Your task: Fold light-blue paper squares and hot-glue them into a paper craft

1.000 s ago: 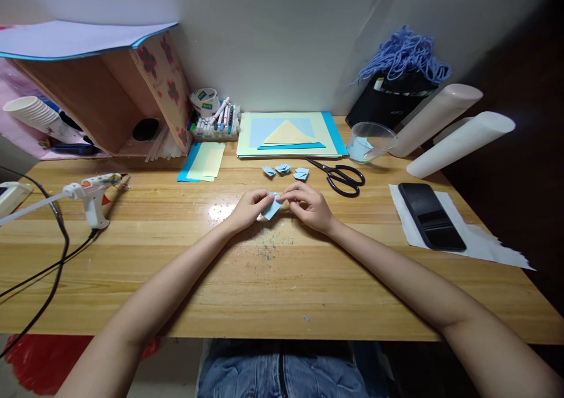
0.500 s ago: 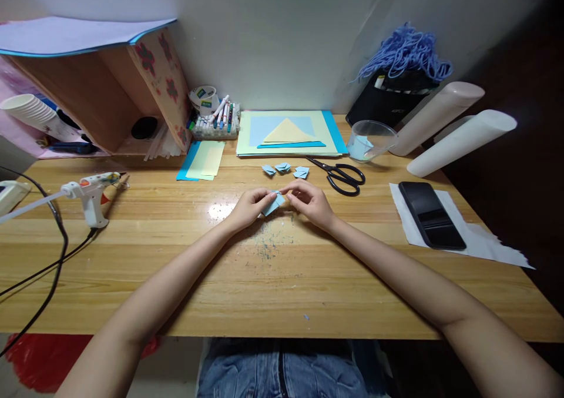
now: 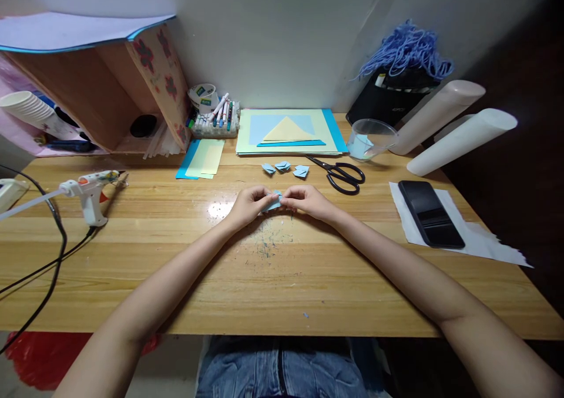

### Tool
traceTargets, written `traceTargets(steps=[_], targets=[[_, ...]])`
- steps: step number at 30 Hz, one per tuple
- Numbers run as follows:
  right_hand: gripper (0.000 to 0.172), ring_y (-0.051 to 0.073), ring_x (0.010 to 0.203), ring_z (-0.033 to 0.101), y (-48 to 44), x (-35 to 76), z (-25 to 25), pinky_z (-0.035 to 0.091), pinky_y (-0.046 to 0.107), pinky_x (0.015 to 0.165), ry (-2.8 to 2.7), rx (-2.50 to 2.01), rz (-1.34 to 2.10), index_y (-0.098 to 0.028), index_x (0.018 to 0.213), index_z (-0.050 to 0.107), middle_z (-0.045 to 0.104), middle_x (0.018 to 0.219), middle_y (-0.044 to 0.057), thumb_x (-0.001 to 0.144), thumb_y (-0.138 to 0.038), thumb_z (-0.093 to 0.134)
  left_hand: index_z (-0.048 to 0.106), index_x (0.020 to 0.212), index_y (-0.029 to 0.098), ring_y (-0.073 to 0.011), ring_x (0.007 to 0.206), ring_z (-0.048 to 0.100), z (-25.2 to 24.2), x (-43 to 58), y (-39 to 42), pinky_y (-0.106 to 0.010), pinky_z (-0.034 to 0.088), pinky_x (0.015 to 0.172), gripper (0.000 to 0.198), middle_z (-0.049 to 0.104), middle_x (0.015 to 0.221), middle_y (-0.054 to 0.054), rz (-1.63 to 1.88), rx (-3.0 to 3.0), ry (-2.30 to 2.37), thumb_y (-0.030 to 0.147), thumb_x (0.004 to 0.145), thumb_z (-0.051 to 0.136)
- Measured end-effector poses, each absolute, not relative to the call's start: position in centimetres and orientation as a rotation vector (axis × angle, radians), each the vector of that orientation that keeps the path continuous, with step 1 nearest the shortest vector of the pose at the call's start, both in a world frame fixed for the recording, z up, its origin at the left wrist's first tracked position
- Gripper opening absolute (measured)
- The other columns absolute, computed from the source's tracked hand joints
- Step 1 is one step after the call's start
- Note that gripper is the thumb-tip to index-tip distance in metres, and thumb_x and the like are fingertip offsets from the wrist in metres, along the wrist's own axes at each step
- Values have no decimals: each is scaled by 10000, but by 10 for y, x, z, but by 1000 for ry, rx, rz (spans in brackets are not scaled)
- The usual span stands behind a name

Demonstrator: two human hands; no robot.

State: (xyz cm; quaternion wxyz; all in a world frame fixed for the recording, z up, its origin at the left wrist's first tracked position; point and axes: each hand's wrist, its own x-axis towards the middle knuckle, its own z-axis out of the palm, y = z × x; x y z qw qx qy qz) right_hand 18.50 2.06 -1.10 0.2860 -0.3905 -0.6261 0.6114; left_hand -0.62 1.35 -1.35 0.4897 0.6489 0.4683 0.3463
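Note:
A small piece of light blue paper (image 3: 272, 203) is held just above the wooden table, between my two hands. My left hand (image 3: 250, 205) pinches it from the left with thumb and forefinger. On the other side, my right hand (image 3: 306, 200) has its thumb and fingertips closed on the paper's right edge. Part of the paper is hidden behind the fingers. Beyond the hands lie three folded blue paper pieces (image 3: 282, 167) in a short row. Black-handled scissors (image 3: 346, 177) rest to their right, blades toward the pieces.
Coloured paper sheets (image 3: 291, 130) are stacked at the back, beside a box of markers (image 3: 215, 124). A clear plastic cup (image 3: 372, 140) stands right. A phone (image 3: 430, 214) lies on white paper. On the left sit a glue gun (image 3: 92, 198) and its cable. Paper scraps dot the table.
My right hand has moved slightly left, and its fingertips have closed on the blue paper's right edge. The paper now looks tilted flatter. My left hand keeps its pinch.

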Motion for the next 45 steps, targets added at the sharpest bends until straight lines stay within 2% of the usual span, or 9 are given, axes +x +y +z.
traceTargets(steps=[4,8,15,23,34,45], targets=[[256,100,596,553,19,183,-10,432,249,581,-1642,-1076,1613,-129,701,606,642,679,33,714,-379,663,580,672,137,-93,577,484,-13,-7,14,-223,368,550,309,563,636,-5,838,1619,1130,431,768,566],[270,99,567,544,19,182,-10,407,231,519,-1647,-1114,1598,-129,690,594,637,662,37,706,-389,663,582,670,135,-91,591,484,-13,-6,14,-223,369,566,302,565,648,-6,850,1634,1128,420,770,570],[288,85,520,510,18,181,-9,380,222,481,-1623,-1135,1559,-137,656,565,606,615,15,698,-402,669,563,706,130,-92,543,479,-14,-6,12,-221,365,517,335,543,621,-5,833,1546,1106,462,746,586],[266,87,550,506,22,185,-11,407,235,531,-1564,-1099,1570,-144,754,604,570,629,-9,717,-402,659,570,707,132,-90,579,460,-10,-7,10,-216,339,543,320,537,635,2,803,1683,1095,440,786,531],[292,92,527,488,19,183,-7,382,243,513,-1570,-1125,1542,-141,700,582,546,583,-16,679,-413,686,595,704,129,-109,610,484,-11,-7,12,-231,353,578,313,572,653,-7,762,1737,1139,430,772,546],[298,84,511,452,15,179,-11,361,234,491,-1620,-1150,1384,-154,694,549,527,595,-25,723,-438,635,625,718,123,-116,623,495,-11,-7,13,-239,364,596,299,595,675,-22,778,1661,1151,419,738,586]])
